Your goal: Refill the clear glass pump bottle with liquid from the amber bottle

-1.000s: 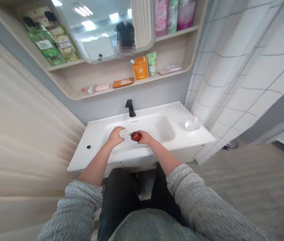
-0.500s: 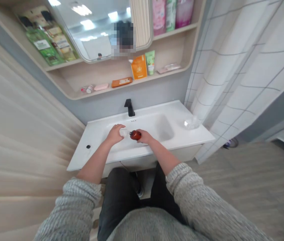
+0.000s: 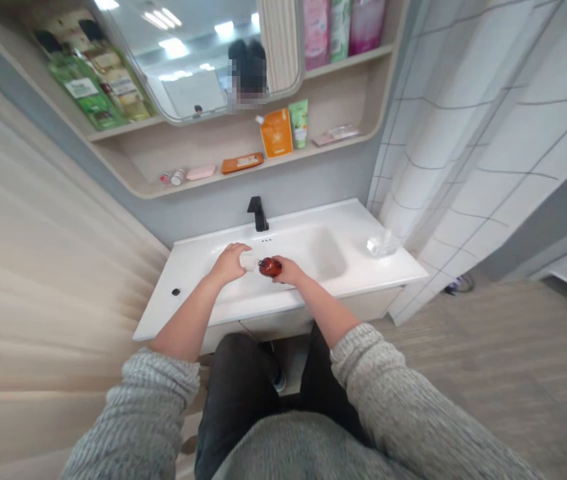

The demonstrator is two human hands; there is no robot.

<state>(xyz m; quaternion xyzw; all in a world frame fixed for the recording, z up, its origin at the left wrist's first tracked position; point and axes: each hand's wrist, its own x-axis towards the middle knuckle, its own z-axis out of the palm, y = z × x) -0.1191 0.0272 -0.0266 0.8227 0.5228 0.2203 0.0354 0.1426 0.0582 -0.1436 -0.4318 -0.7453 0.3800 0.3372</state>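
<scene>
Over the white sink [image 3: 223, 308], my right hand [image 3: 289, 271] is closed around an amber-brown bottle [image 3: 270, 267]. The bottle is tipped to the left, its dark neck pointing at a small clear-to-white container [image 3: 249, 261]. Thumb and fingers of my left hand [image 3: 229, 264] grip that container from its left side. Neck and container are very close; I cannot tell whether they touch. What kind of container it is stays too small to make out. The black faucet [image 3: 258, 215] stands behind both hands.
A clear plastic item [image 3: 382, 245] lies on the counter's right end. Above the sink, a shelf holds an orange pouch [image 3: 277, 133], a green tube [image 3: 299, 124], an orange packet [image 3: 242, 163] and a pink bar [image 3: 201, 173]. A curtain [image 3: 53, 267] hangs at left.
My left hand and the container have shifted very slightly, and the container shows a little more clearly. The bottle in my right hand stays nearly in place.
</scene>
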